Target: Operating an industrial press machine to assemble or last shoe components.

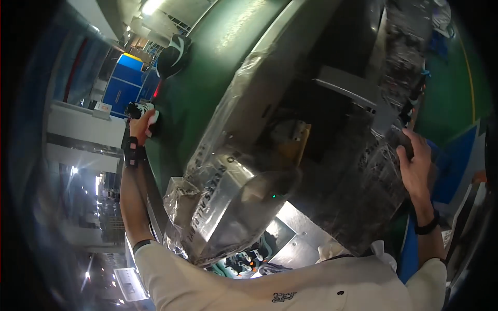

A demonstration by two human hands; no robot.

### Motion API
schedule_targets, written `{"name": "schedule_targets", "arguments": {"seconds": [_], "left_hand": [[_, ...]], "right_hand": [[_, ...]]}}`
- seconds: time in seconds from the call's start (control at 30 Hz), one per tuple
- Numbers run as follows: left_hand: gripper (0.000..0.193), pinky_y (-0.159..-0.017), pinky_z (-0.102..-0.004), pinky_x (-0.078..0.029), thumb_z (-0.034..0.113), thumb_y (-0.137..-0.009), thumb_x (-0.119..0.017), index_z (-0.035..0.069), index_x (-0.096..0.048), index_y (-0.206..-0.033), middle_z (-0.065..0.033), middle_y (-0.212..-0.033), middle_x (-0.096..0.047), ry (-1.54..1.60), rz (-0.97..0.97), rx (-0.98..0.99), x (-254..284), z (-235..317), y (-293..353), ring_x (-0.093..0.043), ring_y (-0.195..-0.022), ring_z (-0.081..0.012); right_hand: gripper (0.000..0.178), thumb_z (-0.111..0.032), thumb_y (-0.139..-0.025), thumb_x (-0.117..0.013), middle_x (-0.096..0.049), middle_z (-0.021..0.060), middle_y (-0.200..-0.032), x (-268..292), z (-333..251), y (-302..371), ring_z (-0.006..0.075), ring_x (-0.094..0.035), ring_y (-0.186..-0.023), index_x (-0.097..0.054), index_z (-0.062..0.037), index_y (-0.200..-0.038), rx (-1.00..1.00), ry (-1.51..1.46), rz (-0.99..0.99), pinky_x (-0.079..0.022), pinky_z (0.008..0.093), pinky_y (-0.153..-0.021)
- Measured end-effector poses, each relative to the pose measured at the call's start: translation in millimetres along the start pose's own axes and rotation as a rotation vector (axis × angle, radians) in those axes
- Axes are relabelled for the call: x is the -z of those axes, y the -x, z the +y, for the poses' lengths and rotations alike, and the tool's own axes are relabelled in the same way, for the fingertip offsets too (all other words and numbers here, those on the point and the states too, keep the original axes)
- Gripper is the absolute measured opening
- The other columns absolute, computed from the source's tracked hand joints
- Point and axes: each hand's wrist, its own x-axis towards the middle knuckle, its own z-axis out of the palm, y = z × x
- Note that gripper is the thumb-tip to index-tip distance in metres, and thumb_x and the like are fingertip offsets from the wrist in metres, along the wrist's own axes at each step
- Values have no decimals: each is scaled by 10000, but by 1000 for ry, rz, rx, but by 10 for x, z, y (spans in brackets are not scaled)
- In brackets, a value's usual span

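A large metal frame or housing, wrapped in clear plastic film with dark lettering, fills the middle in front of me. My left hand reaches out to the far left, fingers curled round a small white-and-black object whose kind I cannot make out. A black band circles that wrist. At the right edge of the wrapped housing, my right hand has its thumb and fingers closed about a dark, rounded piece, partly covered by the hand. Inside the housing, a yellowish bracket shows dimly.
Green floor runs along the left of the housing and shows again at the far right. Blue cabinets stand at the upper left, near a dark round object. Cables and connectors lie below, beside a bare metal plate.
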Motion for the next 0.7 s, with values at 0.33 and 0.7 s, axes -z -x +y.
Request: {"name": "schedule_targets", "arguments": {"seconds": [0.33, 0.7], "left_hand": [[765, -905, -317, -483, 50, -657, -741, -2, -447, -1362, -92, -1161, -591, -58, -256, -487, -152, 330, 1212, -595, -1011, -204], [684, -829, -360, -498, 227, -617, -854, 25, -573, -1207, -126, -980, -688, -299, 210, -754, -65, 1395, 3234, -652, -904, -247]], "right_hand": [[416, -101, -802, -678, -623, 132, -1125, 79, 159, 111, 339, -555, -1068, -573, -76, -1204, 104, 3, 69, -400, 463, -946], [582, -138, -769, -739, -608, 141, -1164, 146, 195, 184, 328, -540, -1103, -492, -69, -1291, 207, -33, 119, -367, 467, -984]]}}
